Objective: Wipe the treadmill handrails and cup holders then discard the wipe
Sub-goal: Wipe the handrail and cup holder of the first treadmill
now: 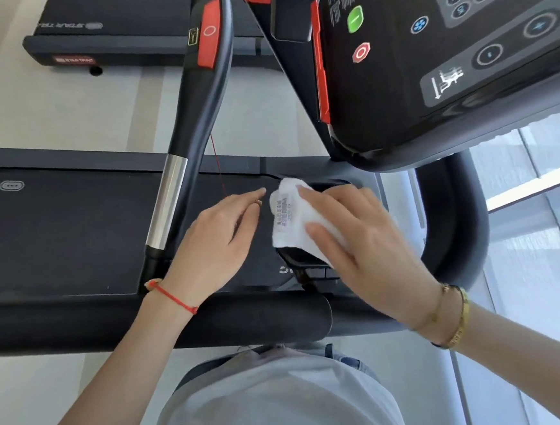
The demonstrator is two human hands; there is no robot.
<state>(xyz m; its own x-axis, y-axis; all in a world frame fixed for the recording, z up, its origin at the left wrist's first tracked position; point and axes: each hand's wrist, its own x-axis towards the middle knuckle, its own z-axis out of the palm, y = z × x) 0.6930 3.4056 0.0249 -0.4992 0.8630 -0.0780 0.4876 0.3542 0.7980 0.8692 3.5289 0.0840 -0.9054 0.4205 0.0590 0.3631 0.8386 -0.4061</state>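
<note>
A folded white wipe (289,221) with small printed text lies under my right hand (364,236), which presses it onto a dark cup holder (296,261) below the console. Only the holder's near rim shows; the wipe and hand hide the remainder. My left hand (221,247) rests flat on the black surface just left of the wipe, fingers spread, holding nothing. A black handrail (202,94) with a silver section and a red pad runs away from me on the left. A curved black rail (456,218) loops around on the right.
The treadmill console (443,48) with round buttons, a green key and a red stop key overhangs at upper right. A thin red cord (218,163) hangs by the left handrail. Another treadmill deck (117,34) lies beyond. A window floor edge is at the right.
</note>
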